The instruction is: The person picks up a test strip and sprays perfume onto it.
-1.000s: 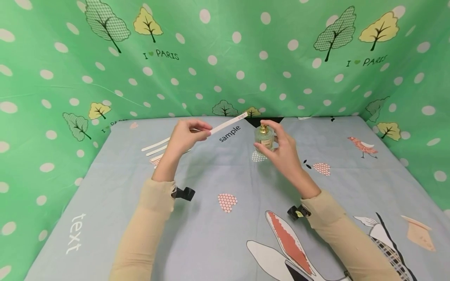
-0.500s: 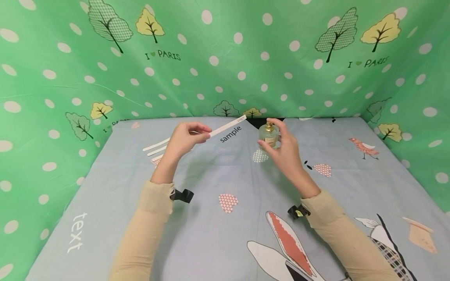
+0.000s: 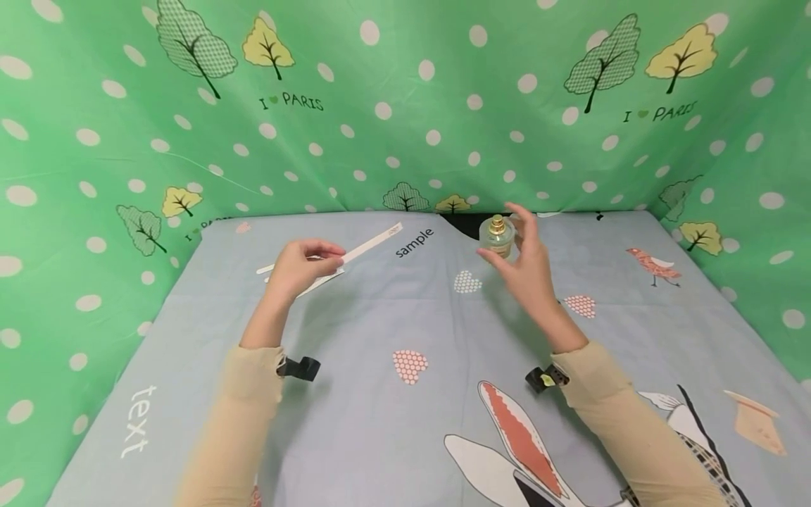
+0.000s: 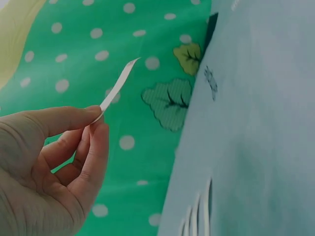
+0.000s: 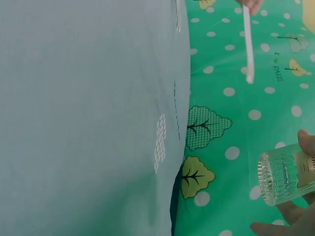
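Between thumb and fingers, my left hand [image 3: 304, 267] pinches one end of a white perfume test strip [image 3: 374, 243]. The strip slants up to the right, its far end bearing small print; in the left wrist view the strip [image 4: 117, 87] curves slightly. My right hand [image 3: 531, 260] holds a clear glass perfume bottle [image 3: 496, 241] with a gold spray nozzle, its top tipped toward the head camera. The index finger is raised off the nozzle. The right wrist view shows the ribbed glass base of the bottle [image 5: 280, 174]. A gap separates strip and bottle.
More white test strips [image 3: 322, 283] lie on the table under and beside the left hand, partly hidden by it. A blue-grey printed cloth [image 3: 380, 422] covers the table. Behind and at the sides hangs a green polka-dot curtain [image 3: 355, 148].
My left hand has moved left and a little down with the strip, away from the bottle. My right hand has shifted right, and its index finger has lifted off the nozzle.
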Demonstrator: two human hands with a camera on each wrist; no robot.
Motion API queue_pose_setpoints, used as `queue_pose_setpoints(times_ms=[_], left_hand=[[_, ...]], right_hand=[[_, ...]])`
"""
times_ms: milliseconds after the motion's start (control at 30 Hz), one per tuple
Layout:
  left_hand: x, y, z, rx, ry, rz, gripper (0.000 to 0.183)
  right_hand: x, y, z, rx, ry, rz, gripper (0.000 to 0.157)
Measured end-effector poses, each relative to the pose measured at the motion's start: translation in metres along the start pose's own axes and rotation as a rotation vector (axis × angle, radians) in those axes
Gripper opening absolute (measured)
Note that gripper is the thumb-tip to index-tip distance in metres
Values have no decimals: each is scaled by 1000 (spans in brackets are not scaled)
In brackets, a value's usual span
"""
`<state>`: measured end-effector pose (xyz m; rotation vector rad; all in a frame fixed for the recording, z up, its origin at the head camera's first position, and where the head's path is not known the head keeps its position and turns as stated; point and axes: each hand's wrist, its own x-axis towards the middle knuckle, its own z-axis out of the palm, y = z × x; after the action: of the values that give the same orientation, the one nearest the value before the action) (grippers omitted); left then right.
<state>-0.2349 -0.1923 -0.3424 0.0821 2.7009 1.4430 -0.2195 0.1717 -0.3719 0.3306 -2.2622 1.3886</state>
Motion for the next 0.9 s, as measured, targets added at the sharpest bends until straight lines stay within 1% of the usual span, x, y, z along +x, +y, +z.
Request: queue_pose_setpoints(times_ms=[200,367,500,633,800,900], left_hand=[[-9,-25,-12,-41,5,-71,31],[-15,-45,-20,-73,12,-114,33],[-22,-59,-26,-87,2,-142,36],[-28,-70,-29,-91,-17,-152,39],[-31,-81,-31,-82,-41,-186,41],[-32,-87,-31,-111,-67,-197,41]], right_hand=[[3,6,-3,-43,11,6,84],[5,12,-2,-69,0,20,86],[6,17,-2,-84,-5,27,85],[7,21,-2,-92,-9,28,84],[9,24,-1,-99,-13,37,84],[10,27,-1,-105,-21,51,84]])
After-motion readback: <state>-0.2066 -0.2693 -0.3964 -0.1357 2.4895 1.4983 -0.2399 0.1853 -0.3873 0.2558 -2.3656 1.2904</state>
